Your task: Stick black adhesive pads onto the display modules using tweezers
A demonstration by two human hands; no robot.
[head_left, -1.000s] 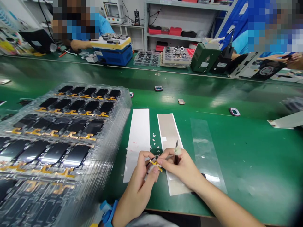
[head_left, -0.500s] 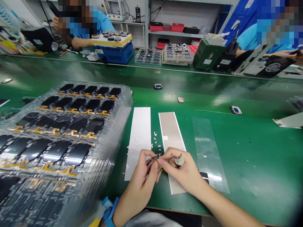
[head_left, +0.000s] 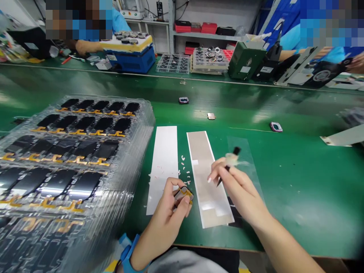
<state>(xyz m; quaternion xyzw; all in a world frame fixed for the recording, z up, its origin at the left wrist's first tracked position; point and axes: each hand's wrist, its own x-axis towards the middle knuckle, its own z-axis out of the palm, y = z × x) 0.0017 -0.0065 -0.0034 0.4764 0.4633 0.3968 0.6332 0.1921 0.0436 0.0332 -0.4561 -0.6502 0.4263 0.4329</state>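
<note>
Being pinched between the thumb and fingers of the left hand (head_left: 160,222), a small dark module (head_left: 179,197) with an orange flex cable (head_left: 188,194) is held firmly, low over the green workbench (head_left: 287,216) and just beside the lower right edge of a white backing strip (head_left: 162,167). A blue wristband (head_left: 127,254) is worn on the left wrist. Well apart from that grip, the fingers of the right hand (head_left: 241,185) are closed around a slim black tool (head_left: 227,168), with a scrap of white film (head_left: 231,159) clinging near its upper end. This tool is held above the bench between a beige liner strip (head_left: 206,178) and a clear film sheet (head_left: 241,161), its tip angled over the liner's right edge. Small white film pieces (head_left: 184,167) are scattered between the two strips. Stacked clear plastic trays (head_left: 136,129) of black screen modules (head_left: 85,148) are placed to the left. Across the bench, a co-worker's forearm (head_left: 85,47) is seen beside a blue fixture (head_left: 127,57).
</note>
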